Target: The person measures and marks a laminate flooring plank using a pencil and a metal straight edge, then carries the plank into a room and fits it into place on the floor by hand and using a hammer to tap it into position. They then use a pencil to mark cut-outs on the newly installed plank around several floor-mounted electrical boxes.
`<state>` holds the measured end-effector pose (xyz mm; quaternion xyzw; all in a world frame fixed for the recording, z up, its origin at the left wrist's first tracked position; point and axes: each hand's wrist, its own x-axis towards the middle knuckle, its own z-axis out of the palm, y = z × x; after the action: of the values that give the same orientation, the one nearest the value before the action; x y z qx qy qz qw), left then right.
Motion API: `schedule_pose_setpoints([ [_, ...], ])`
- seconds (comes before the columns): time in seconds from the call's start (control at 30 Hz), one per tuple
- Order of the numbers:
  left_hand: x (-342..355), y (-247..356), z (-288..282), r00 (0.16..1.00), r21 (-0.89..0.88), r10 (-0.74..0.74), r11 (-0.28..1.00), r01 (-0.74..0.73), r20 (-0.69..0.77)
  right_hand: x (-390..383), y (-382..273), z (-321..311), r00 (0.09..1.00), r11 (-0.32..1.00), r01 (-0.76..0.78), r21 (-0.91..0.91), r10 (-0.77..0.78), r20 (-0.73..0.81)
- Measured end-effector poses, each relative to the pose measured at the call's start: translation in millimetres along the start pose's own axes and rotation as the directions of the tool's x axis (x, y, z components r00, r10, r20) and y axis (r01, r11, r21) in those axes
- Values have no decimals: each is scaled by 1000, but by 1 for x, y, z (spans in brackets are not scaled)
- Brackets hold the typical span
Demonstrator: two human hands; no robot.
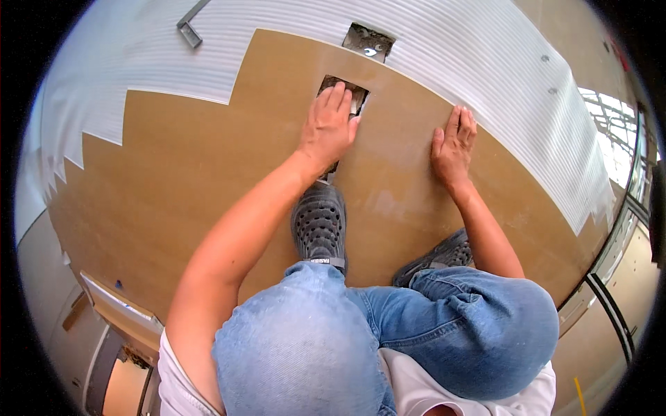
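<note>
My left hand (329,130) lies with fingers stretched out over a square cutout (358,95) in the tan floor planks (201,163). Its fingertips partly cover the opening, and I cannot tell whether they touch anything inside. Farther right, my right hand (455,147) rests flat on the planks, its fingertips close to their far edge. That edge meets a white ribbed underlay sheet (451,52). Just beyond the edge, a second square opening (368,42) shows in the underlay, with a pale object inside. Neither hand visibly holds anything.
A grey L-shaped metal bar (189,32) lies on the underlay at the far left. My dark perforated clogs (319,223) stand on the planks, near another partly hidden opening. Stepped plank ends run along the left. A dark-framed glass door (633,201) stands at the right.
</note>
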<state>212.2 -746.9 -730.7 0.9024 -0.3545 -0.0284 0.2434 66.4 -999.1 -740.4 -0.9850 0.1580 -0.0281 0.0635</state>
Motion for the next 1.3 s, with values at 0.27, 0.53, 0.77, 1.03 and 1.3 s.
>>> schedule_pose_setpoints([
  [0.27, -11, 3, 2, 999, 109, 35, 993, -39, 42, -1, -1, 3, 1000, 1000, -15, 7, 15, -1],
  [0.53, 3, 12, -4, 995, 39, 18, 999, -22, 102, -2, 4, 3, 1000, 999, 5, -35, -5, -5],
  [0.77, 22, -1, 18, 801, -614, -568, 567, 549, 190, -2, 1, 4, 1000, 999, 2, -33, -3, -25],
  [1.03, 43, 7, 6, 600, -887, -655, -368, 279, 460, -1, 5, 6, 999, 999, -11, -47, 8, -53],
  [1.3, 46, 10, -4, 585, -808, -599, -560, 182, 547, 0, 1, 3, 999, 999, -24, -30, 23, -48],
])
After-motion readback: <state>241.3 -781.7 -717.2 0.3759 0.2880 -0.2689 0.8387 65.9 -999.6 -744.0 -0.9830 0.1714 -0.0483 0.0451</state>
